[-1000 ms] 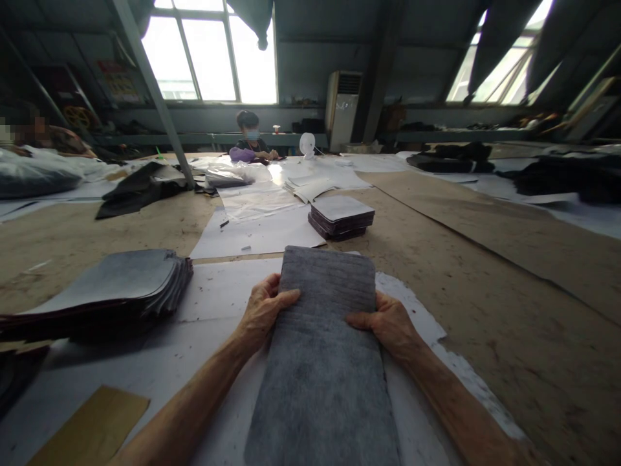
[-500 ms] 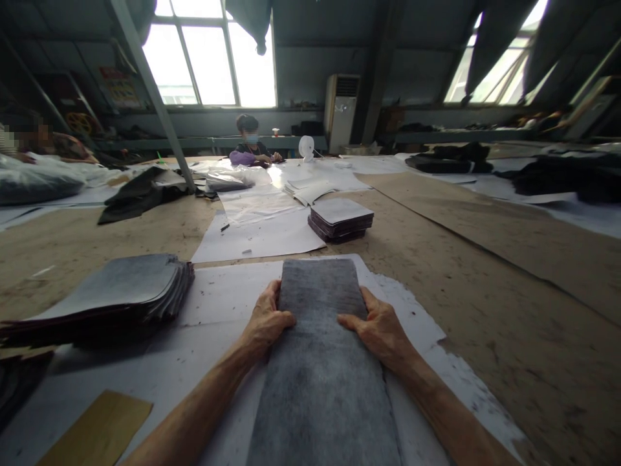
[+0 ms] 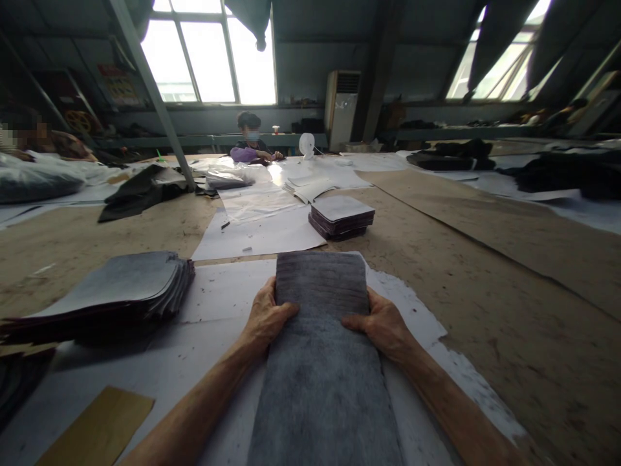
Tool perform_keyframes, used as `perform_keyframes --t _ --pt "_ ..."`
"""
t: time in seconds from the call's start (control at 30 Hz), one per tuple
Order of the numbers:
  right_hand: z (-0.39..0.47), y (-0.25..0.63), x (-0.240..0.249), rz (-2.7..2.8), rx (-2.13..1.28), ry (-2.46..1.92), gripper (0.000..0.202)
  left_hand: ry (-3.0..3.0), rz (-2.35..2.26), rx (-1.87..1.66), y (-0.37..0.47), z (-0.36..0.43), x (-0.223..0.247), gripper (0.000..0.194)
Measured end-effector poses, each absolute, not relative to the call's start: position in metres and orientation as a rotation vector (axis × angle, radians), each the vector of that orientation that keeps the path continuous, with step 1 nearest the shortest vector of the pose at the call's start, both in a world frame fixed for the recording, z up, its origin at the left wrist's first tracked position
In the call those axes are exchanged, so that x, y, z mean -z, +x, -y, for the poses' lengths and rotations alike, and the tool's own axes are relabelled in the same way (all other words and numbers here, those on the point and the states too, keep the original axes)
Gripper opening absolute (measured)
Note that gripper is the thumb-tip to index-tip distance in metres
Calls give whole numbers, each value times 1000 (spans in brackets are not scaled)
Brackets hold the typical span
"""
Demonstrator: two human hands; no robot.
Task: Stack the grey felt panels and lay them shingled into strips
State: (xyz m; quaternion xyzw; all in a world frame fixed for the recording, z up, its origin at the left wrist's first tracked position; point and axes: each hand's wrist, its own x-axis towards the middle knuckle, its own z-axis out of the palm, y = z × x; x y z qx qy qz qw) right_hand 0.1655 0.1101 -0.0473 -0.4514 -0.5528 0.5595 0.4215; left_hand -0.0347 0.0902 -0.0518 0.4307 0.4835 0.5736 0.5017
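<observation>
A long grey fabric stack (image 3: 325, 388) runs from the bottom edge of the view up to the middle, over white paper (image 3: 218, 310). My left hand (image 3: 268, 316) grips its left edge near the far end, thumb on top and fingers mostly hidden at the side. On the right edge, my right hand (image 3: 383, 323) holds it the same way, its thumb lying on the upper face. The far end of the stack is bent, and its layered edges show as fine lines between my hands.
Left of my hands lies a pile of grey pieces (image 3: 130, 278), with a tan card (image 3: 97, 427) nearer. A smaller dark stack (image 3: 341, 217) sits beyond my hands. Across the table are a masked person (image 3: 250, 139), a white fan (image 3: 306, 146) and dark cloth (image 3: 567, 171).
The far end of the grey fabric stack has bent up more, showing more layered edge lines. Both hands have shifted slightly with it and still grip its sides.
</observation>
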Motion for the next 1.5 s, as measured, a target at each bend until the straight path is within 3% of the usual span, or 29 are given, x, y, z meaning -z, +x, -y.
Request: perform_keyframes --t 0.17,0.37,0.57,0.7,0.87,0.97,1.13,1.3,1.5 --pt "-107 165 39 1459 -1409 -1083 49 1011 -1192 -1396 -35 -89 52 41" --pt "-108 163 49 1611 -1023 -1172 35 1032 -1134 -1439 -34 -86 46 48" --pt "-116 168 51 1570 -962 -1341 55 1072 -1239 -1444 -37 -93 51 43" --pt "-113 165 43 1564 -725 -1448 63 1044 -1456 -1498 -42 -100 61 56" --pt "-83 142 37 2279 -248 -1011 55 1139 -1534 -1539 -49 -102 64 51" --pt "-64 131 36 2669 -362 -855 57 1314 -1515 -1472 -53 -100 61 45" --pt "-48 125 26 2740 -379 -692 59 1494 -1542 -1372 -55 -101 60 28" --pt "-42 122 22 2813 -660 -623 59 1520 -1595 -1359 -55 -104 63 26" --pt "-30 128 16 2786 -600 -632 61 1506 -1611 -1372 -51 -103 63 26"
